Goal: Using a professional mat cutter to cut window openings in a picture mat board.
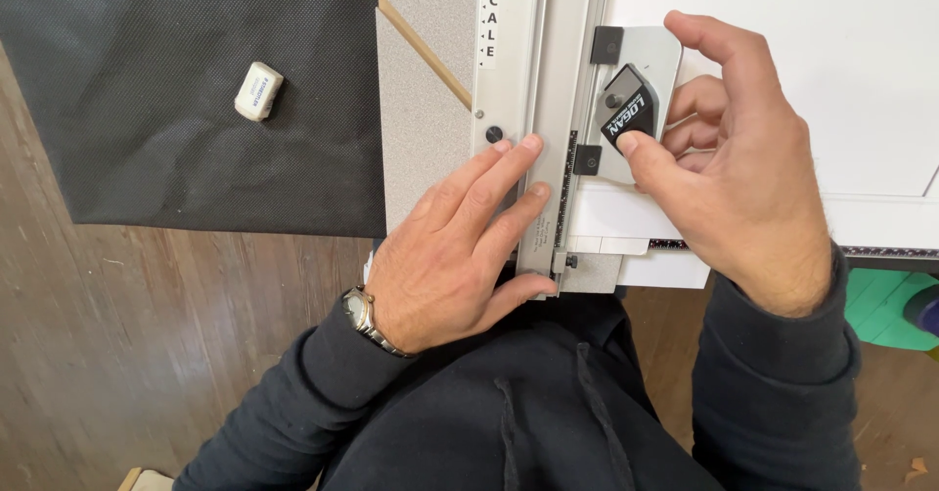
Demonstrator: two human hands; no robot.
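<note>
Head view: the long grey metal guide rail [541, 158] is being pressed flat by the open left hand [450, 256], steadying it, while the black-and-grey cutter head [631, 110] is being grasped by the right hand [743, 173].

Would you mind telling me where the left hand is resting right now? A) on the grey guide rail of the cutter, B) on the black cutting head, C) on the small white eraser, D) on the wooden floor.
A: the left hand lies flat with its fingers pressing on the guide rail, while the right hand grips the cutting head.
</note>
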